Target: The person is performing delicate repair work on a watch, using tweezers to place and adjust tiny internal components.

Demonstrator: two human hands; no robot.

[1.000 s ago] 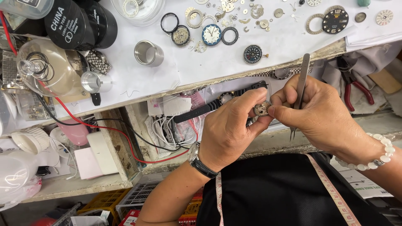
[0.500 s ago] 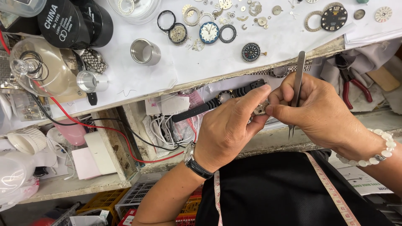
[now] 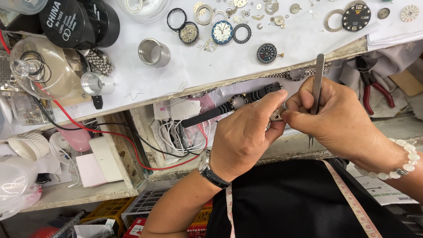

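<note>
Low centre, left hand with wristwatch, grip pinched on small watch part. Beside it, right hand, bead bracelet, grip closed on tweezers, also touching the part. Just beyond, black strap in open drawer. Farther up, white table strewn with dials, rings, metal cup.

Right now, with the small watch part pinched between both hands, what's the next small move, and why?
Probably turn the tweezers tip-first toward the watch part. The right hand holds them parked along its fingers, tips pointing away from the part, while the left hand and right fingertips pinch it.
</note>
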